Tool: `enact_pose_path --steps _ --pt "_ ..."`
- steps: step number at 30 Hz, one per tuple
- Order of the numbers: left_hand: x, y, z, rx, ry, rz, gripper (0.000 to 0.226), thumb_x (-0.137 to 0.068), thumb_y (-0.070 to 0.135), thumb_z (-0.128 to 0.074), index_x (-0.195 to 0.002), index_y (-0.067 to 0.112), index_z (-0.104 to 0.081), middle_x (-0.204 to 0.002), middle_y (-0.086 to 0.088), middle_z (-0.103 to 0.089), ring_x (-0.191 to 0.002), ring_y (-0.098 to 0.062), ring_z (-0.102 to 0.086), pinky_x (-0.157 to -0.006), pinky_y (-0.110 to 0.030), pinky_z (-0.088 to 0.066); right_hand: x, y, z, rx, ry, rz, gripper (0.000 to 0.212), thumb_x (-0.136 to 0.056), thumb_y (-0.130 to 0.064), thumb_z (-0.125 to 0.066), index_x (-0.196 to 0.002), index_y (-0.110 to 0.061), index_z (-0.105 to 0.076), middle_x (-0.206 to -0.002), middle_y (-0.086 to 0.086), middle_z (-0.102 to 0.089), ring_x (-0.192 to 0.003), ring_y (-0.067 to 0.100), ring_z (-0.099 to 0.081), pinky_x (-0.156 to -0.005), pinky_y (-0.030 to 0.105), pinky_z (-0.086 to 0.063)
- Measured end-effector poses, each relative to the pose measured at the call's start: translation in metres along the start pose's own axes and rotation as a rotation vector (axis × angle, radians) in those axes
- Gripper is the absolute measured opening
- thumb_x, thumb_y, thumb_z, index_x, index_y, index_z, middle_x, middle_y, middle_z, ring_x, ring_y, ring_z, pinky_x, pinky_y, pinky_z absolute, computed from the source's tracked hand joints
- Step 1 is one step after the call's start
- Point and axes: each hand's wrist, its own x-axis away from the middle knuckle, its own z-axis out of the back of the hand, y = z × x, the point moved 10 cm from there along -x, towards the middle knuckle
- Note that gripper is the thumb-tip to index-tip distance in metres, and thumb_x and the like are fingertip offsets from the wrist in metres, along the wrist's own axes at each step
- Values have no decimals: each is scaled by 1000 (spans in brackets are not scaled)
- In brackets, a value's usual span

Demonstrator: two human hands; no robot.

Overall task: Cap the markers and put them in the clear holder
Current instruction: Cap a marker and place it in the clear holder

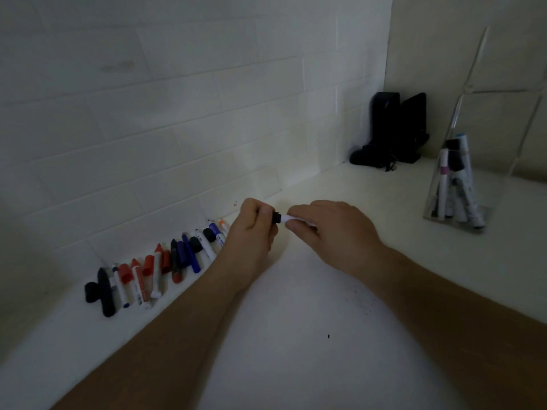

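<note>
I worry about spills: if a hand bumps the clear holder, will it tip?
Possibly. The clear holder looks tall and narrow, and the markers inside lean, so it may tip easily. It also looks light and might slide on the smooth table.

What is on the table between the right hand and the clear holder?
Nothing: in the head view, the white table is bare between the right hand and the clear holder.
</note>
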Motion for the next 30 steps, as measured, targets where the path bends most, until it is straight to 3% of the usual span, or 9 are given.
enact_pose_path --steps 3,6,10,19,23,27,30 --pt "-1 -5 -3 -190 -35 -1 29 -104 38 -36 -94 15 -50 -63 9 -51 -56 -13 -42 -58 -35 -35 1 -1 0 59 -13 3 52 -99 -64 -24 -94 -33 -65 -71 -7 -54 -65 14 -52 -58 37 -47" --pt "-1 -5 -6 -370 -56 11 35 -106 37 -30 -94 18 -56 -74 4 -58 -63 -12 -48 -62 -30 -38 2 -1 5 130 14 9 55 -98 -63 -22 -90 -32 -66 -69 -6 -50 -62 15 -49 -53 31 -38" --pt "1 -2 -7 -417 -30 -25 35 -107 39 -29 -87 22 -52 -75 5 -58 -67 -12 -50 -64 -30 -39 3 -7 9 215 8 39 56 -99 -62 -19 -89 -32 -66 -69 -4 -49 -60 14 -48 -51 29 -26" --pt "3 -2 -11 -353 -71 -75 33 -107 38 -31 -85 22 -50 -71 7 -57 -62 -10 -48 -65 -32 -42 2 -1 -1 57 -76 62 50 -98 -64 -24 -95 -32 -62 -78 -8 -58 -72 11 -53 -60 32 -38" --pt "5 2 -16 -337 -71 -97 28 -105 35 -38 -87 20 -53 -71 7 -59 -58 -2 -48 -58 -18 -39 1 2 -6 41 -116 86 36 -98 -60 -32 -102 -36 -58 -85 -10 -61 -79 14 -56 -67 35 -44" --pt "6 6 -18 -377 -66 -128 13 -101 37 -48 -103 26 -55 -79 7 -65 -70 -3 -59 -65 -20 -43 4 3 -9 187 -138 60 26 -101 -53 -39 -114 -39 -56 -92 -10 -67 -88 21 -56 -75 40 -46" --pt "3 5 -16 -318 -32 -127 32 -98 33 -56 -127 33 -43 -90 10 -63 -76 -9 -62 -70 -27 -51 1 20 2 120 -96 -92 24 -104 -42 -44 -122 -34 -59 -97 -5 -67 -93 21 -53 -78 40 -45"
